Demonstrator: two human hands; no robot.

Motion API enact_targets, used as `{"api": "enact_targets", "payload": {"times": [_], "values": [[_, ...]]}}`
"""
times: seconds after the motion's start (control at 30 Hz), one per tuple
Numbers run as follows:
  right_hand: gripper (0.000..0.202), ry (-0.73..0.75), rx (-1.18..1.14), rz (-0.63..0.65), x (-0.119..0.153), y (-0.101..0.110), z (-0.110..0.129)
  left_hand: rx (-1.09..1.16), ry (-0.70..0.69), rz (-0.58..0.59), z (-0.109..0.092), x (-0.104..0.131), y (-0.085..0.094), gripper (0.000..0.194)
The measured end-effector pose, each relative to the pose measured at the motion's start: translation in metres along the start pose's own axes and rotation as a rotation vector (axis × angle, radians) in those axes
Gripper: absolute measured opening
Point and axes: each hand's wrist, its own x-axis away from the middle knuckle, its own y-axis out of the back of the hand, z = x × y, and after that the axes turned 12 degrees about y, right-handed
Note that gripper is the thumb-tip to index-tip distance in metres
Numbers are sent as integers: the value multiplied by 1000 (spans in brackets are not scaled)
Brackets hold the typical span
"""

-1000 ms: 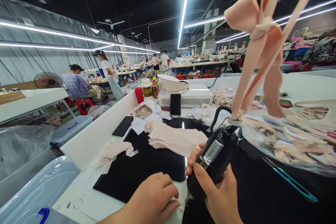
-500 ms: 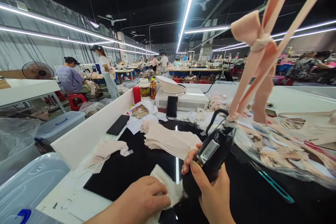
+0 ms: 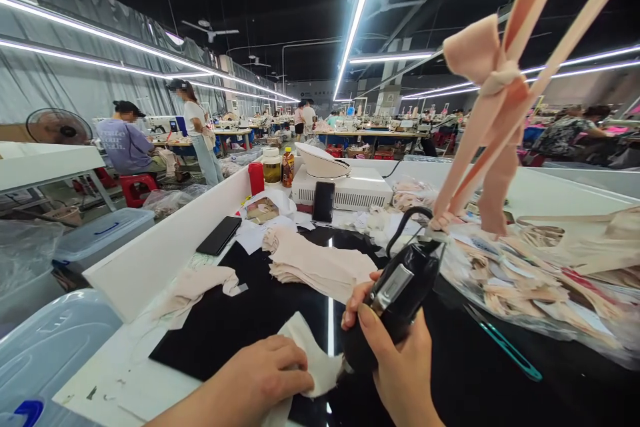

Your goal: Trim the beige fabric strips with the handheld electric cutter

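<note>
My right hand (image 3: 395, 347) is wrapped round a black corded hand tool (image 3: 400, 287) with a shiny metal plate on its side. Peach fabric straps (image 3: 500, 80), knotted together, run up from the top of this tool. Its lower end meets the edge of a small cream fabric piece (image 3: 310, 353) on the black board; the exact contact is hidden. With bent fingers and thumb together, my left hand (image 3: 265, 370) grips the other side of that piece. Just beyond lies a stack of cream fabric pieces (image 3: 320, 260).
Teal-handled tweezers (image 3: 510, 347) lie right of the tool, before a plastic-wrapped pile of peach strips (image 3: 540, 287). A white vented box (image 3: 345, 187), a propped phone (image 3: 324, 201) and a flat black phone (image 3: 219, 235) stand behind. A low white wall (image 3: 170, 240) edges the left side.
The view has shifted slightly, so the table's things sit a little farther left. Both hands keep their holds on the tool and the fabric piece, which shows slightly more beside my left hand.
</note>
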Motion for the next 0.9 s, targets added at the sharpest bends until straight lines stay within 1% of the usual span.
{"api": "enact_targets", "payload": {"times": [0.07, 0.13, 0.2, 0.27, 0.33, 0.4, 0.5, 0.6, 0.7, 0.8, 0.9], "values": [[39, 2, -11, 24, -2, 3, -2, -4, -29, 6, 1, 1, 6, 21], [39, 3, -19, 46, -3, 5, -3, 16, -52, 45, 3, 1, 11, 23], [39, 7, -27, 55, -4, 6, -2, 64, -61, 104, 7, 1, 15, 28], [39, 10, -42, 69, -4, 7, -1, 120, -66, 134, 10, 1, 16, 35], [39, 10, -54, 85, -5, 8, 1, 169, -40, 110, 12, 1, 17, 40], [37, 17, -57, 96, -6, 9, 3, 192, 23, 57, 10, 1, 18, 40], [36, 33, -50, 97, -6, 9, 3, 150, 131, -9, 5, -4, 18, 38], [35, 32, -34, 86, -7, 10, 3, 93, 183, -67, 3, -13, 13, 39], [34, 49, -31, 121, -10, 14, 2, 58, 209, -92, 4, -24, 3, 35], [32, 60, -15, 136, -13, 22, 2, -3, 193, -87, 7, -30, -7, 30], [32, 77, 7, 133, -15, 30, 1, -34, 170, -64, 10, -28, -16, 27]]}}
